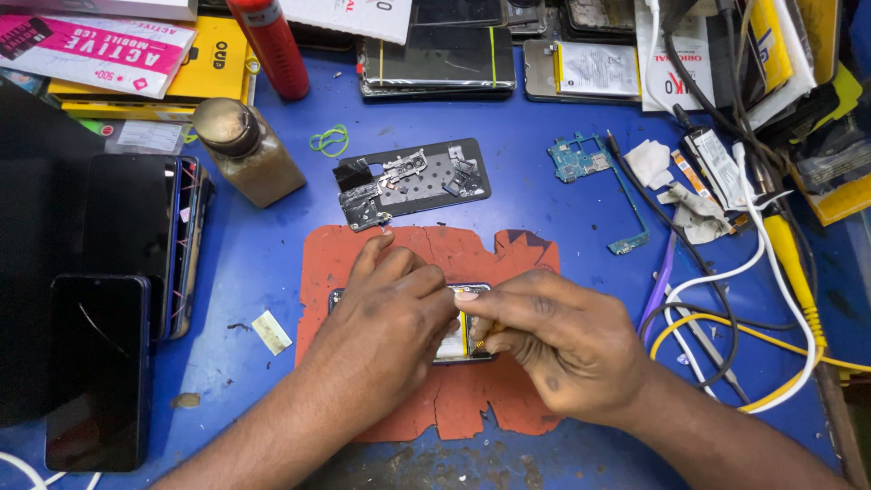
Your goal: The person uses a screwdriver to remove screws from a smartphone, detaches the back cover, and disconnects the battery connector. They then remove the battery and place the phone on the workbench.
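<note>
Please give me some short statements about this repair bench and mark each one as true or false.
1. Both hands work on an opened phone lying on a red mat. True.
2. The left hand holds the brown bottle. False: the bottle stands alone, upper left of the mat.
3. A green circuit board lies on the blue table, right of the black back cover. True.
4. The right hand rests on the yellow cable. False: the cable lies apart, to its right.

Both bare forearms enter from bottom edge, converging at frame centre. Left hand (390, 313) palm down, fingers curled, knuckles up. Right hand (553, 340) touching it, thumb and forefinger pinched together, wrist angled toward lower right.
</note>
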